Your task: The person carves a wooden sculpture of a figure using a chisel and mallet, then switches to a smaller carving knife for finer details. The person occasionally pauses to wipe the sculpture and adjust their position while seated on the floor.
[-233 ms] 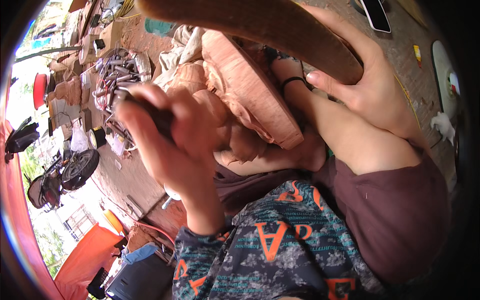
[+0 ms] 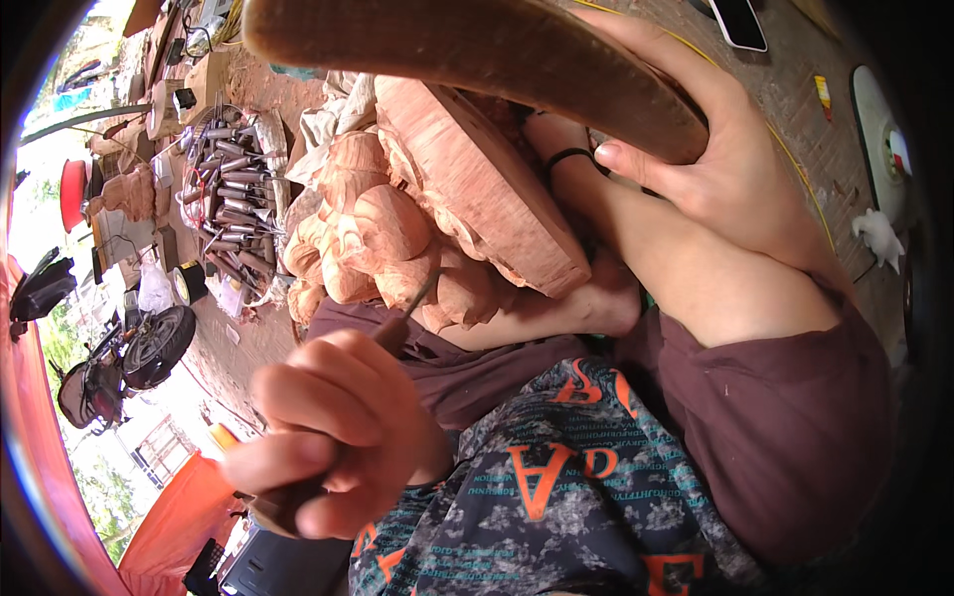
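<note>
The wood carving [image 2: 393,223] lies between the two hands, ahead and to the right of the left hand [image 2: 348,417], against the person's bent legs. The left hand is curled around the dark, smooth handle of a slim tool [image 2: 396,336], whose thin shaft points up at the carving's near lobes; whether its tip touches the wood I cannot tell. The right hand [image 2: 720,149], farther off and to the right, grips one end of a thick, curved wooden bar [image 2: 477,55], brown and worn smooth, that arches across the carving's far side. The carving is pale reddish wood: bulging, rounded lobes with cut facets on one side, a broad, flat, grained slab face on the other. Crumpled beige cloth [image 2: 343,104] sits beside it, near a heap of slender handled tools [image 2: 234,189].
</note>
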